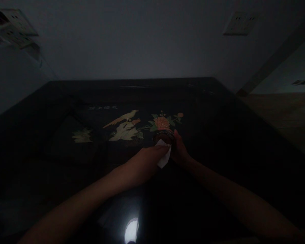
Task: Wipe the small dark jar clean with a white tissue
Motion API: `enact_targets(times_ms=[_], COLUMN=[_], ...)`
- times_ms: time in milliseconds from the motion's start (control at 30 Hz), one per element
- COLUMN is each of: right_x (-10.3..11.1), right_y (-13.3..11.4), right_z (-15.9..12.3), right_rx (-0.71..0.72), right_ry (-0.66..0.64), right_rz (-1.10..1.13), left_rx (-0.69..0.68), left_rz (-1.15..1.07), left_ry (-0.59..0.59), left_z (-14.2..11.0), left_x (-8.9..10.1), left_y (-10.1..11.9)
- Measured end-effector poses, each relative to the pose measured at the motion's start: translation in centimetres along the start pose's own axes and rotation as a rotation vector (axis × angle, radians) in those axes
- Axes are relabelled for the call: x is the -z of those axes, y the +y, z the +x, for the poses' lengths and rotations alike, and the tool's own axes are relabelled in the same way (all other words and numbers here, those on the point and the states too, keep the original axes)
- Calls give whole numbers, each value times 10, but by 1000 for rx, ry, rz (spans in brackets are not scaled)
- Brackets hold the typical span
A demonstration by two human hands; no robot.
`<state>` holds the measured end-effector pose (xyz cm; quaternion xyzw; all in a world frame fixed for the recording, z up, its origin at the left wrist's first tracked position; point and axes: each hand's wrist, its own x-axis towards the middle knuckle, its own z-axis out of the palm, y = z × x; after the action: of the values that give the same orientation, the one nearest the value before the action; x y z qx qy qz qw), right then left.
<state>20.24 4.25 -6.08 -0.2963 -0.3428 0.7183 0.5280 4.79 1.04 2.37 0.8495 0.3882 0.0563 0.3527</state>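
Head view: left hand [147, 162] pinches limp white tissue [163, 160] at mouth of round-rimmed, dark, shiny cup [163, 136]; right hand [180, 149] clasps cup's side, above glossy black tabletop [173, 206], beside orange flower design [161, 122].

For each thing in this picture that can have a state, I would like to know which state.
White tissue: bunched in the left hand
Dark round-rimmed vessel: no lid on, gripped by the right hand
Dark tabletop: glossy
Wall socket at upper right: nothing plugged in
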Motion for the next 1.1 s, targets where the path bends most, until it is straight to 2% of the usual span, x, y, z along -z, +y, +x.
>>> enact_targets(times_ms=[133,233,333,433,567,700,900,1100], right_x=[2,0,-2,-4,-4,-3,-2,-1], right_y=[0,0,-1,-2,-5,-6,0,3], right_z=[2,2,2,1,1,1,4,5], right_rx=[-23,-34,-46,-59,-83,-89,-58,-55], right_ry=[24,61,70,68,53,52,93,98], right_rz=[20,25,37,54,69,66,53,49], left_rx=[-26,-51,-31,15,-21,-41,-72,-90], left_rz=[-341,-405,-257,42,426,672,854,755], left_ry=[47,100,114,67,70,83,146,106], left_z=[6,8,5,1,-3,-4,-3,-2], left_x=[-3,-7,-10,-11,-11,-11,-12,-12], left_y=[-4,-6,-3,4,10,8,2,1])
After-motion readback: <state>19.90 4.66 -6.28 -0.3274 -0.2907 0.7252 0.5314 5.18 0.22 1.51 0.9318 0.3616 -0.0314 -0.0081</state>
